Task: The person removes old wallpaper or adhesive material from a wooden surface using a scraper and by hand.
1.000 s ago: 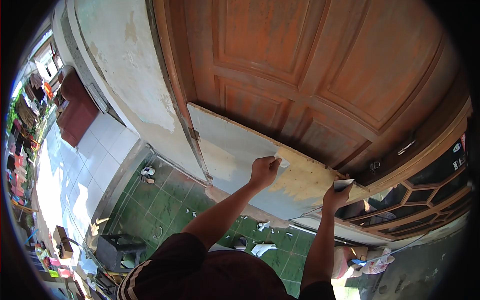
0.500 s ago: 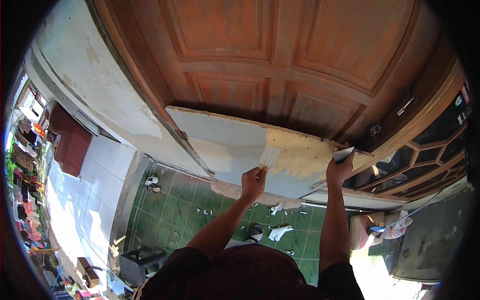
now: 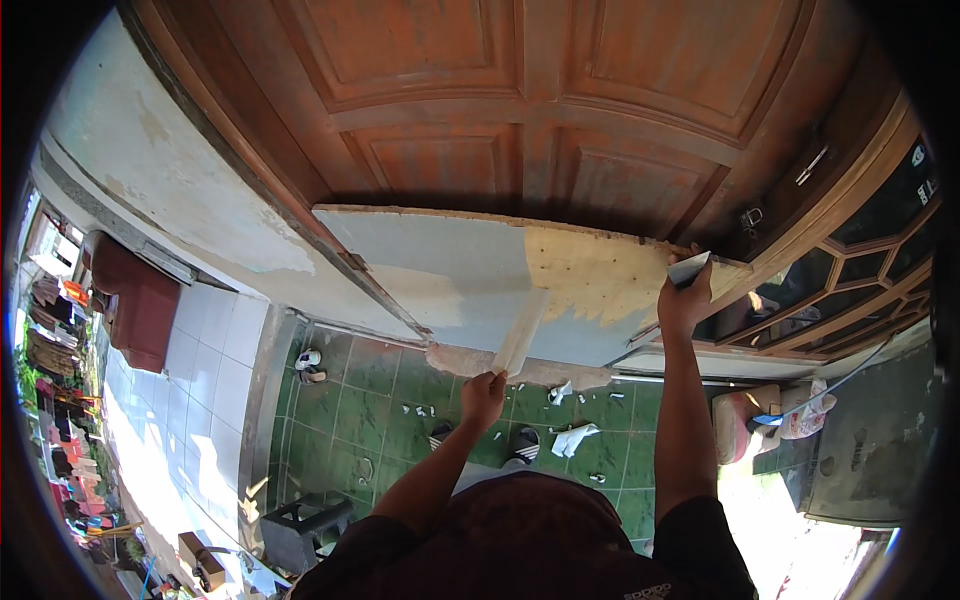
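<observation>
A wide board (image 3: 430, 268) stands across the bottom of the brown panelled door (image 3: 545, 120). Its left part has a grey surface; bare yellowish wood (image 3: 580, 270) with small dark dots shows on the right. My left hand (image 3: 483, 398) is closed on the lower end of a pale peeled strip (image 3: 521, 333), whose upper end reaches the board's face. At the board's top right edge, my right hand (image 3: 686, 295) is closed around a flat grey scraper-like piece (image 3: 689, 267).
White scraps (image 3: 574, 439) lie on the green tiled floor (image 3: 400, 380). A black stool (image 3: 305, 530) stands at the lower left, a maroon sofa (image 3: 130, 300) beyond it. Sacks (image 3: 745, 425) sit at the right below a framed window (image 3: 850, 270).
My left hand has moved down and slightly left, and a longer length of the strip now hangs off the board. My right hand stays near the top right edge. The view has shifted slightly.
</observation>
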`<action>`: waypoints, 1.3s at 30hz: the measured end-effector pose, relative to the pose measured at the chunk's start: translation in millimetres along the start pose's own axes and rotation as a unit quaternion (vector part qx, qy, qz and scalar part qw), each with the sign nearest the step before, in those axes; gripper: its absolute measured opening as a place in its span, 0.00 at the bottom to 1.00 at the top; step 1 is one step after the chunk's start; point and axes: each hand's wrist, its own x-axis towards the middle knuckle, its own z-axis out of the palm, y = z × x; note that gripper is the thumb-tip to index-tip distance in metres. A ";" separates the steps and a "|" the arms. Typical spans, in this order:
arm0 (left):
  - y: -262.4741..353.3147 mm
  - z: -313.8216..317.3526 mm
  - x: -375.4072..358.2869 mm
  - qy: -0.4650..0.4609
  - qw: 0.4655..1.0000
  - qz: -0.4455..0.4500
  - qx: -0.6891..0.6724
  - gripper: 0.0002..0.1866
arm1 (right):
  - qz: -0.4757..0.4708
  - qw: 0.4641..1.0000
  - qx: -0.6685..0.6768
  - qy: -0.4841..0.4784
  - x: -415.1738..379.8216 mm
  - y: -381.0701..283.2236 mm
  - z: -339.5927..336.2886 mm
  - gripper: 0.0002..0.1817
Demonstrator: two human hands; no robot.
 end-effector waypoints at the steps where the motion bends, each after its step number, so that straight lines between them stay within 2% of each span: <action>1: -10.5 1.5 -9.4 -0.006 1.000 0.005 0.012 0.16 | 0.004 1.000 0.002 -0.001 -0.7 -0.7 -0.9 0.26; 5: -52.6 0.2 -46.3 -0.029 0.999 0.008 0.018 0.15 | -0.025 1.000 -0.002 0.016 -0.7 -0.9 0.0 0.26; 8: -82.2 -9.0 -78.0 -0.060 0.995 -0.002 0.080 0.16 | 0.012 0.999 -0.029 -0.021 1.3 -11.9 -6.6 0.27; 11: -103.1 -28.6 -100.4 -0.089 0.985 -0.123 0.088 0.18 | -0.030 0.999 -0.003 0.011 0.5 -1.2 -0.4 0.25; 14: -115.0 -36.8 -110.8 -0.090 0.983 -0.118 0.107 0.20 | 0.014 0.999 -0.027 -0.011 1.0 -8.8 -4.2 0.26; 18: -159.0 -41.3 -135.9 -0.120 0.975 -0.100 0.160 0.22 | -0.028 1.000 -0.005 0.005 1.2 1.3 -0.1 0.26; 20: -175.0 -62.6 -166.0 -0.139 0.964 -0.154 0.167 0.23 | -0.019 1.000 -0.016 0.004 2.8 -4.0 -0.7 0.26; 24: -186.7 -91.7 -186.4 -0.160 0.945 -0.216 0.187 0.23 | -0.002 1.000 -0.027 -0.001 3.6 -5.3 -0.8 0.26; 30: -207.0 -104.6 -210.1 -0.183 0.932 -0.219 0.222 0.22 | -0.018 1.000 -0.004 0.001 0.3 -0.4 -1.6 0.26; 32: -223.4 -125.4 -234.7 -0.218 0.918 -0.212 0.256 0.22 | -0.017 1.000 0.007 -0.005 1.3 4.2 -0.3 0.27; 35: -231.4 -156.7 -256.7 -0.222 0.893 -0.290 0.263 0.23 | -0.005 1.000 -0.007 -0.010 2.0 -2.0 -2.1 0.26; 39: -244.7 -162.5 -254.8 -0.250 0.881 -0.263 0.305 0.25 | -0.015 1.000 -0.021 -0.001 -0.7 -2.9 -3.1 0.26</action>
